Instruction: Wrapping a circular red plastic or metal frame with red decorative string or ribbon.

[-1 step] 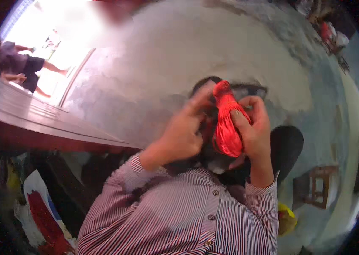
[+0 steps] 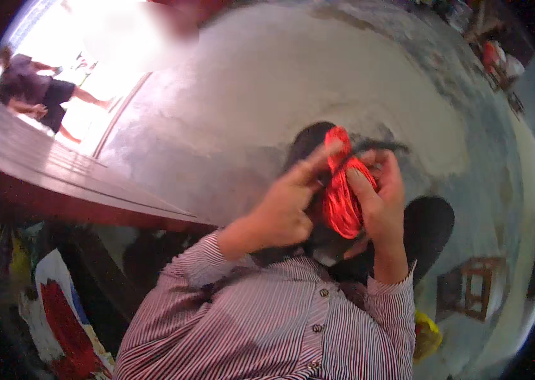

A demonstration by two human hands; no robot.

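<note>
Gripping a red cord bundle in the right hand

Head view: the right hand (image 2: 383,196) grips the red cord bundle (image 2: 345,212), its thumb pressed on the front of the looped strands. The bundle stands between the two hands, narrower end away from the wearer's chest. A black strip (image 2: 381,145) crosses its upper part and runs out past the right hand's fingertips. The left hand (image 2: 280,209) has its forefinger stretched to the bundle's upper end and its other fingers curled; blur hides whether it pinches the strip, so I cannot tell.

Nearer than both hands is a striped shirt (image 2: 267,316) with dark buttons. Well to the left of and nearer than the left hand lies a white, red and blue sheet (image 2: 65,316), its markings too blurred to read. Nearer than the right hand, to its right, are a wooden frame (image 2: 478,288) and something yellow (image 2: 428,335). Far left, beyond the left hand, a person (image 2: 33,95) shows against bright light.
</note>
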